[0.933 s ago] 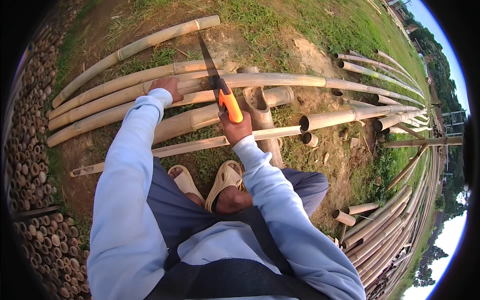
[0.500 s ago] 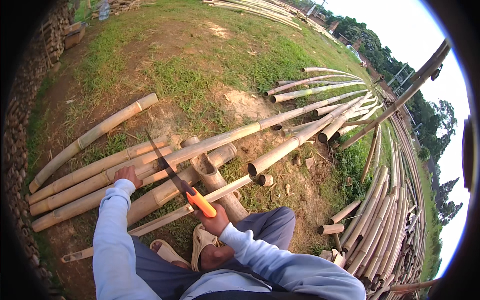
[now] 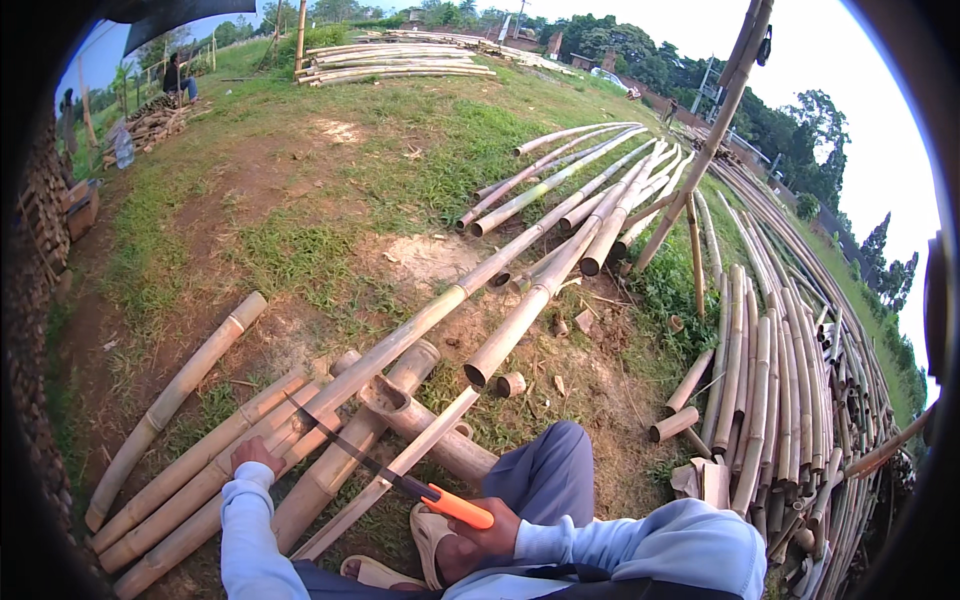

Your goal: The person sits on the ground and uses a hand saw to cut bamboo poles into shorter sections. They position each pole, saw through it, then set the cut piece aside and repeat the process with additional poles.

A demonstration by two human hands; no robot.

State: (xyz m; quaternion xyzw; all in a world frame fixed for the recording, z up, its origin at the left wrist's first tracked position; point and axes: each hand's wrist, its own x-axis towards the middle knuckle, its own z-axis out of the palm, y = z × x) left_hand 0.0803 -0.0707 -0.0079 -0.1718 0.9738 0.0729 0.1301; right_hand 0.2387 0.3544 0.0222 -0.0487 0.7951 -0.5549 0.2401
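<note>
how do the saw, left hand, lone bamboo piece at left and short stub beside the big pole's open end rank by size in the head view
1. Lone bamboo piece
2. Saw
3. Left hand
4. Short stub

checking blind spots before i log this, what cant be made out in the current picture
All in the head view:
Left hand: how its fingers meet the bamboo, hidden by the back of the hand.
Blade: its teeth, too small.
Saw handle: its far end, covered by the right hand.
Left sleeve: cut off by the lower edge.
Seated person: what they do, too small.
</note>
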